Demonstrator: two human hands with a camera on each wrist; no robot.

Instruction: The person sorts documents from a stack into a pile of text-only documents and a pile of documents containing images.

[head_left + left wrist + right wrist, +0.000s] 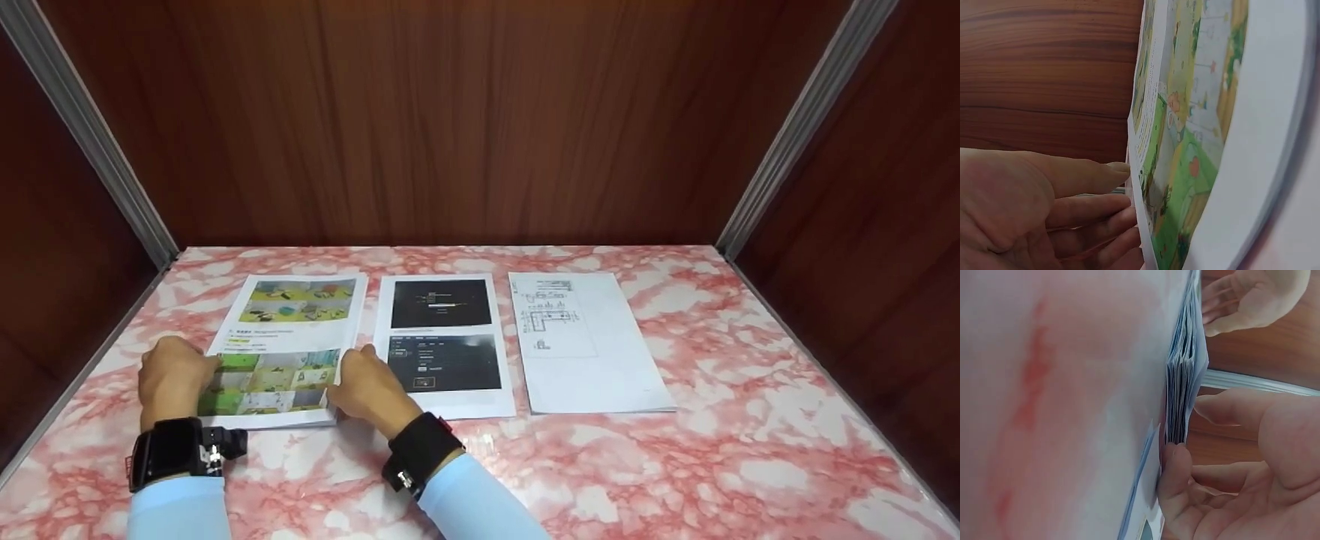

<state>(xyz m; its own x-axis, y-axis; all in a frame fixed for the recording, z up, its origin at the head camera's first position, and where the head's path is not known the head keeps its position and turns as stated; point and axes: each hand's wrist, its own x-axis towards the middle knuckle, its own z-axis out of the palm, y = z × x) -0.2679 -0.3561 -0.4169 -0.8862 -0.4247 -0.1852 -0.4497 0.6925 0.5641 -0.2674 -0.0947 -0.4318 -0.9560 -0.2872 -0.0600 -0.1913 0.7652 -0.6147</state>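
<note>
A thick stack of printed sheets [281, 337] with colour pictures lies at the left of the table. My left hand [172, 375] is at its left edge; in the left wrist view the thumb and fingertips touch the paper's side [1202, 163], with the thumb not over the top. At the near right corner my right hand [371, 390] pinches the stack. In the right wrist view, one finger bends against the layered page edges [1179, 394] while another digit lies near the top sheet. The underside of the stack is hidden.
Right of the stack lies a second stack of sheets [446, 401] with dark screen pictures. Beyond it is a third stack [600, 375], mostly white with a line drawing. The marbled table [712, 465] is bordered by wood panels [450, 120] and metal posts [810, 135].
</note>
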